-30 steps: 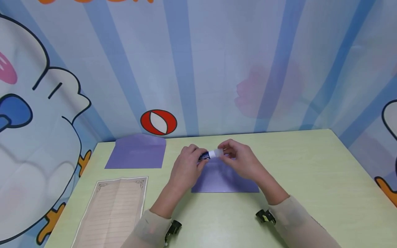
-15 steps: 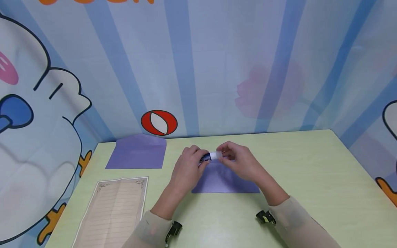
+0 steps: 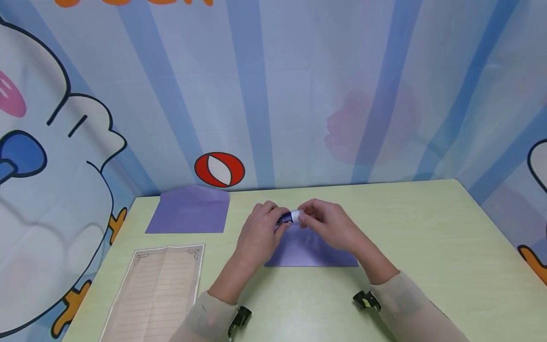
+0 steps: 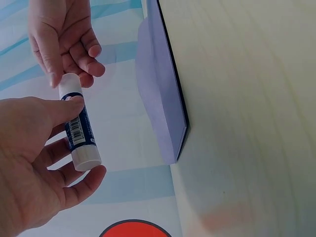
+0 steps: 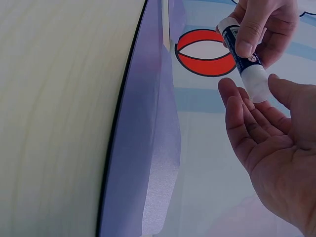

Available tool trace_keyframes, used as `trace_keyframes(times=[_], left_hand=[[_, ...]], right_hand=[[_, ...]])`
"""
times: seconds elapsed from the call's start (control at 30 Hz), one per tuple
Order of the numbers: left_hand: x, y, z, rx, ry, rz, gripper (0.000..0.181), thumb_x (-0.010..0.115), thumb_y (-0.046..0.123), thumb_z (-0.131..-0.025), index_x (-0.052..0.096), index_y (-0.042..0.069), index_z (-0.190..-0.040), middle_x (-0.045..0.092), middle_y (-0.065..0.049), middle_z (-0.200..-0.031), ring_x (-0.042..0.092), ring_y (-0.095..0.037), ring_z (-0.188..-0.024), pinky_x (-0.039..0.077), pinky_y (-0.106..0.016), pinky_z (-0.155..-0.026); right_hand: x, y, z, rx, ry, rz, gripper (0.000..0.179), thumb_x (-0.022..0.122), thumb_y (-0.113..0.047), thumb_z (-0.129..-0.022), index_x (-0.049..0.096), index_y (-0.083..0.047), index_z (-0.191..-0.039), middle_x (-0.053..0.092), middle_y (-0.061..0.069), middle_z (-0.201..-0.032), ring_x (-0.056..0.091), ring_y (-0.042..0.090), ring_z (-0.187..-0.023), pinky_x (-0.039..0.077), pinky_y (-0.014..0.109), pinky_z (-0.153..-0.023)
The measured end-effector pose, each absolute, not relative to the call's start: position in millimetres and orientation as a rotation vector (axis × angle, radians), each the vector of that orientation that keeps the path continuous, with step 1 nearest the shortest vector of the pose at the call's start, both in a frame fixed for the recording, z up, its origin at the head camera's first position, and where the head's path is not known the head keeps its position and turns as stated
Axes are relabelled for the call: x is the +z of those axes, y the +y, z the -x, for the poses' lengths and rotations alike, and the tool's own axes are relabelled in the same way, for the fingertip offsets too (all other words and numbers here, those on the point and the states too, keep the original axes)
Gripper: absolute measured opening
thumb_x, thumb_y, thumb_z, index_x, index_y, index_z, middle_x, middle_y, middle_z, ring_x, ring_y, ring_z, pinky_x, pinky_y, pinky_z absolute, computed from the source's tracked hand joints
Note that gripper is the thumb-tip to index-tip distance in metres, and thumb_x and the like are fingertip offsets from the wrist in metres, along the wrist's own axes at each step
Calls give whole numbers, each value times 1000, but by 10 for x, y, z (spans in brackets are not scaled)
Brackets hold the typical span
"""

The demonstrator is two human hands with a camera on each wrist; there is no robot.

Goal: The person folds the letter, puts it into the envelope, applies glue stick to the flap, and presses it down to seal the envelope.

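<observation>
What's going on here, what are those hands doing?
A person's left hand grips a blue and white tube that looks like a glue stick, and the right hand has its thumb and fingers at the tube's white end. They hold it up in the air above a purple envelope on the table. Another purple envelope lies farther left, with a lined sheet of paper nearer the person.

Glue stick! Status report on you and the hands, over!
Left hand grips the glue stick. Right hand pinches one white end. Purple envelope beneath, nothing seen in the way.
</observation>
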State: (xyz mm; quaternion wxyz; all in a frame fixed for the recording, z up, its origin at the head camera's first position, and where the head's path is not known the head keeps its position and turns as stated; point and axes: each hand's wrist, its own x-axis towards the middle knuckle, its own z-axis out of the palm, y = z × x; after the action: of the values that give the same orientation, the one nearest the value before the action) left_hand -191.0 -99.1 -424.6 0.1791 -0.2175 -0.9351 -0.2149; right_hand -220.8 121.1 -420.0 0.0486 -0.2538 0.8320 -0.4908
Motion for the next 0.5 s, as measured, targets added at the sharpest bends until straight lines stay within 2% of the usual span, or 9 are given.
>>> trace_keyframes(times=[0.2, 0.37, 0.5], left_hand=[[-4238, -998, 1906, -611, -2639, 595, 27, 83, 18, -95, 76, 10, -120, 64, -4, -107, 57, -22, -94, 57, -36, -78], [-4236, -999, 1907, -626, -2636, 595, 28, 84, 17, -94, 76, 10, -120, 64, -4, -107, 57, -22, -93, 56, -36, -77], [-4239, -996, 1908, -632, -2635, 602, 28, 84, 16, -94, 76, 10, -120, 64, -4, -107, 56, -22, -93, 56, -36, -77]], right_hand=[[-4205, 1233, 2223, -1464, 2597, 825, 46, 75, -18, -102, 60, -10, -144, 71, 6, -118, 73, 20, -103, 61, 35, -85], [-4205, 1237, 2226, -1461, 2611, 875, 35, 74, -10, -101, 65, -8, -135, 72, 5, -114, 73, 19, -100, 61, 35, -83], [-4200, 1230, 2221, -1456, 2592, 857, 27, 71, -10, -103, 67, -7, -130, 73, 2, -107, 72, 16, -96, 60, 33, -82]])
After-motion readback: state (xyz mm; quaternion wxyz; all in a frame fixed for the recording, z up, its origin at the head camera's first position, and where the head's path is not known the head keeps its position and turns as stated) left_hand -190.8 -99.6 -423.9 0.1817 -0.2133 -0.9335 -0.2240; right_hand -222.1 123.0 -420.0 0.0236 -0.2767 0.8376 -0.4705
